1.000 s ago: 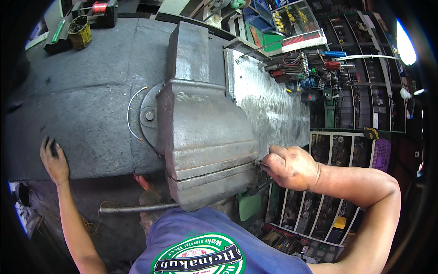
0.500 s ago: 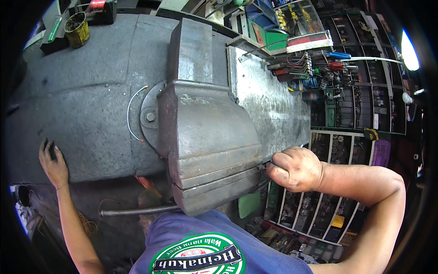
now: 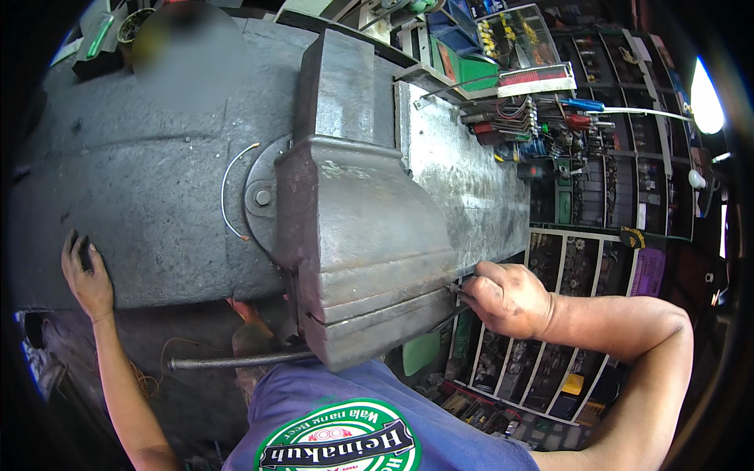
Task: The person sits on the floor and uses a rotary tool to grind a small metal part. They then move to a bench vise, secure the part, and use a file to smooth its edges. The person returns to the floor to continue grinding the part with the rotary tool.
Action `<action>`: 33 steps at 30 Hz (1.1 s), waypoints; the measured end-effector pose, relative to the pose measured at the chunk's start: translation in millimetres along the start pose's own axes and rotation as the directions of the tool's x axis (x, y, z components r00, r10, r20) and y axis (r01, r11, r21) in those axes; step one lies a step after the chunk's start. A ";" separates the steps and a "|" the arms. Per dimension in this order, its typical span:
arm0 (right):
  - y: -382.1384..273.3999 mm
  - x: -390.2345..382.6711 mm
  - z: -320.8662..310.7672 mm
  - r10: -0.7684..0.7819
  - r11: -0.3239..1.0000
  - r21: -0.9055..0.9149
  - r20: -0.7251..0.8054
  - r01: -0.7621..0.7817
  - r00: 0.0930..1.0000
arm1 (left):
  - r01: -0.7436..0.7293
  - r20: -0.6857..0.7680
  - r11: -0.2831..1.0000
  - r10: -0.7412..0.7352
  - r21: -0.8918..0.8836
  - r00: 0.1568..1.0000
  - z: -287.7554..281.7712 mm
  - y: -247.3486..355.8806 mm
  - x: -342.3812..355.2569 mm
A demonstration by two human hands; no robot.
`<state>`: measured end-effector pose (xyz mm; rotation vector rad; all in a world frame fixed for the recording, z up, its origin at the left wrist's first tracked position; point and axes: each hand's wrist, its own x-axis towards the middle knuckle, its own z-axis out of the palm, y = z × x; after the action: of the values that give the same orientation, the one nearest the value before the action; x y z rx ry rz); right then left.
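Observation:
A large grey bench vise (image 3: pixel 377 228) stands in front of me, its jaws nearly together with a thin dark gap between them. At the right end of that gap is my right hand (image 3: pixel 509 298), fingers curled into a pinch. Whatever it grips there is hidden by the fingers. My left hand (image 3: pixel 89 279) rests on the near left edge of the dark metal bench (image 3: pixel 141 212), fingers spread and holding nothing. A short white wire (image 3: pixel 225 192) with bare coppery ends lies curved beside the vise's round base. The vise's handle bar (image 3: pixel 236 362) sticks out to the left below the jaws.
Behind the vise, a bare metal plate (image 3: pixel 463 173) lies to the right. Pliers and screwdrivers (image 3: pixel 534 118) crowd a rack beyond it. Partitioned parts shelves (image 3: pixel 542 337) fill the right side. A blurred patch (image 3: pixel 188 55) covers the far left of the bench.
My right hand has dropped slightly and turned at the jaw's end, still pinched. The left hand stays on the bench edge. The view has shifted a little, and a blurred patch has appeared far left.

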<state>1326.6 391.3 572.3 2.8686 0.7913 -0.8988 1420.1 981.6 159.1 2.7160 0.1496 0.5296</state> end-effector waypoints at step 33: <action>36.0 -82.5 191.2 0.542 0.338 0.941 -0.201 0.007 0.816 | -0.436 0.164 0.723 0.595 -0.536 0.787 -183.1 512.4 -74.1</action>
<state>1185.4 288.1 453.7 4.1198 -0.5607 -0.6420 1298.7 555.3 483.5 2.2741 -0.7719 0.2013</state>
